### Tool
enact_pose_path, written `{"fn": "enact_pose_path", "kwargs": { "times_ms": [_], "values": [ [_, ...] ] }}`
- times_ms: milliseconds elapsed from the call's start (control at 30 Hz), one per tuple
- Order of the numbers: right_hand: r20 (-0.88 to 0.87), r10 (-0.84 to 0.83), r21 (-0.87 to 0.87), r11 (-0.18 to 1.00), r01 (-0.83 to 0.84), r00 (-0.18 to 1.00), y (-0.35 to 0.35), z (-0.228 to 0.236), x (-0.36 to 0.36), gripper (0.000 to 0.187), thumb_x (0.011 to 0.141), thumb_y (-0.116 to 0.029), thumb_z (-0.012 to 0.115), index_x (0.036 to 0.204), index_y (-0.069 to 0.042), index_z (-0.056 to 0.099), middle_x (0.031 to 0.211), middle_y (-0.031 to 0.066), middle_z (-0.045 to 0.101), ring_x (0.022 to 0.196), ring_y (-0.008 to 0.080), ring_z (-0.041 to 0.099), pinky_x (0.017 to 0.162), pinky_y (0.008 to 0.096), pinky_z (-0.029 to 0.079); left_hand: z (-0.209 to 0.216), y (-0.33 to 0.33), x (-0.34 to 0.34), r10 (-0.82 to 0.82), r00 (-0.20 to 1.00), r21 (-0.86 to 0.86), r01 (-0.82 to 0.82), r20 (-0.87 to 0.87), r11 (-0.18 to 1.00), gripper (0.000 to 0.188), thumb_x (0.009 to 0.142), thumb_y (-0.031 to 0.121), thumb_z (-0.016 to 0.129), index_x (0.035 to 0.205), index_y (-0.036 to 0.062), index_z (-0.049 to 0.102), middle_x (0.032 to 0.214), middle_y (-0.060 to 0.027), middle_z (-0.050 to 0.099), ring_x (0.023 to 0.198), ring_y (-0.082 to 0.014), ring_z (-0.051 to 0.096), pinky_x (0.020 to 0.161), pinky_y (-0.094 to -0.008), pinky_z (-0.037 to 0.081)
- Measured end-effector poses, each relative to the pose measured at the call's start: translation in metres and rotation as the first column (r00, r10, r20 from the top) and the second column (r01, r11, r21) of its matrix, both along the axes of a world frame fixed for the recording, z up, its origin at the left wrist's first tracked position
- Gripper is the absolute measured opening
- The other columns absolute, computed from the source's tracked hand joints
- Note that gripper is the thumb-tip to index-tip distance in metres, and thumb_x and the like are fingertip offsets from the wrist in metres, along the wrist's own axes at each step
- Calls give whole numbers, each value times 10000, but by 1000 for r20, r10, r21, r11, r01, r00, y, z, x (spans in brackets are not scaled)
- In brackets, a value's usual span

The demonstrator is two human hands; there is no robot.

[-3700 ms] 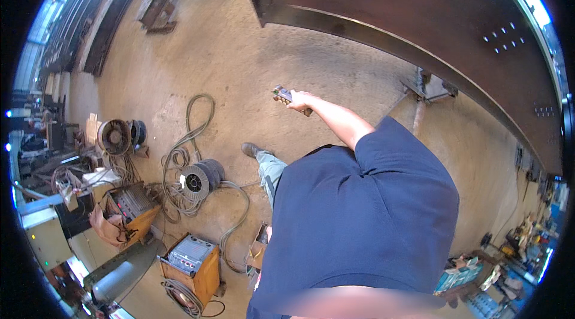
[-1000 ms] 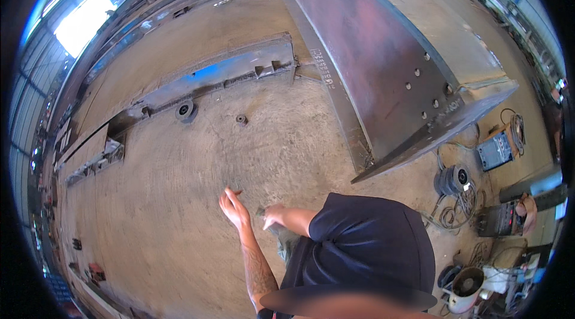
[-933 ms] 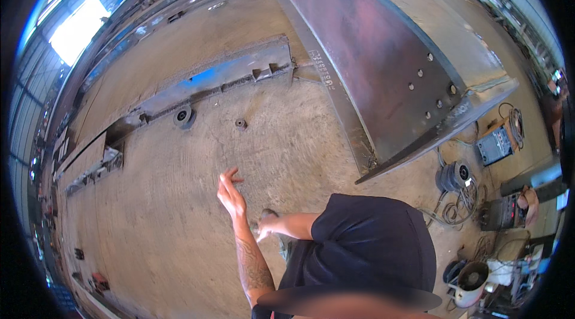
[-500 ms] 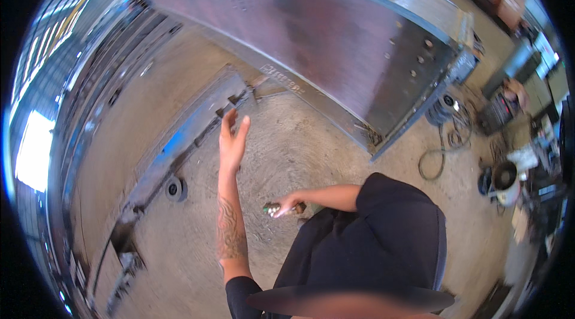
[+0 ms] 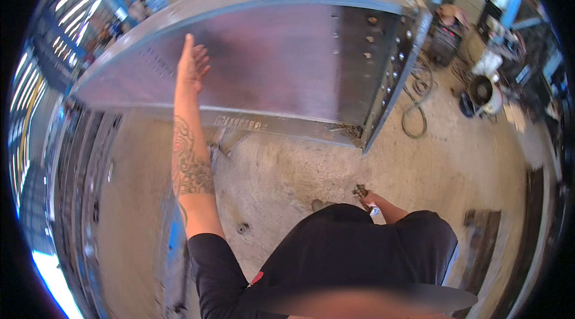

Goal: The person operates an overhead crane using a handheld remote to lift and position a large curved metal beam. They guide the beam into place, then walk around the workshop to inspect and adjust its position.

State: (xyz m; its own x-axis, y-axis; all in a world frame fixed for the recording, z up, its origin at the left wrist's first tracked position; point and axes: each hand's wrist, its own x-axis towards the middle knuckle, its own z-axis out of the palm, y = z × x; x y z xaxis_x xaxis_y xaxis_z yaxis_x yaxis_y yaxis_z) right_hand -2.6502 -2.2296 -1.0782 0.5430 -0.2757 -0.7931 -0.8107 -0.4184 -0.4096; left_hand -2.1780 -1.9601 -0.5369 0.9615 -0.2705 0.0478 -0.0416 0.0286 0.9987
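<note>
My left hand (image 5: 194, 68) is stretched forward on a straight arm, thumb raised and fingers apart, with nothing in it. Behind it in the picture stands a large steel beam (image 5: 275, 61) with a reddish-grey web and rows of bolt holes near its right end. Whether the hand touches the steel I cannot tell. Down by my right side, my right hand (image 5: 369, 200) is closed around a small metal object (image 5: 360, 191) with brassy and greenish parts; its kind is unclear. Chalk-like markings run along the beam's lower flange (image 5: 239, 122).
A hose or cable (image 5: 414, 127) lies looped on the floor beyond the beam's right end, near a dark boxy machine (image 5: 446, 43) and a bucket (image 5: 486, 94). Long steel sections (image 5: 81, 169) line the left. A small round piece (image 5: 242, 228) rests on the concrete, and a dark steel piece (image 5: 484, 238) lies at right.
The view has swung, bringing the beam lower and further left. My left arm has reached forward and up across the beam's web. My right hand has shifted right, still gripping the metal object.
</note>
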Motion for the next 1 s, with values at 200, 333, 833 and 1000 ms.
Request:
{"fn": "enact_pose_path", "kwargs": {
  "times_ms": [200,333,833,1000],
  "values": [
    [-150,-20,-94,996,6,989,27,-72,-98,680,740,-535,671,1084,49,622,1016,236,658,949,339,643,810,431,506,16,-24,106,28,987,-116,-47,-159,992,1002,722,777,553,1318,-24,462,1297,-135,545,1061,-224,552,757,-323,462],
    [-93,-246,-107,966,236,965,84,-60,-116,620,727,-471,699,1074,38,628,995,227,659,920,305,645,800,407,508,29,-36,145,18,985,-252,-61,-169,966,894,734,750,554,1232,7,540,1242,-119,577,921,-184,565,656,-291,436],
    [191,-757,123,650,750,625,288,-90,1,667,770,-357,709,1211,73,452,1049,212,630,960,313,630,783,402,501,17,9,167,-454,879,-830,143,-143,539,1005,870,671,360,1487,8,-77,1572,-192,-17,1448,-354,80,1151,-511,68],
    [109,-741,-44,662,748,662,319,-62,5,645,760,-328,703,1208,78,476,1036,229,644,952,321,646,764,412,509,6,-8,173,-582,796,-919,89,-166,384,1015,865,680,363,1486,14,-86,1571,-191,-17,1453,-346,48,1162,-507,18]
  ]
}}
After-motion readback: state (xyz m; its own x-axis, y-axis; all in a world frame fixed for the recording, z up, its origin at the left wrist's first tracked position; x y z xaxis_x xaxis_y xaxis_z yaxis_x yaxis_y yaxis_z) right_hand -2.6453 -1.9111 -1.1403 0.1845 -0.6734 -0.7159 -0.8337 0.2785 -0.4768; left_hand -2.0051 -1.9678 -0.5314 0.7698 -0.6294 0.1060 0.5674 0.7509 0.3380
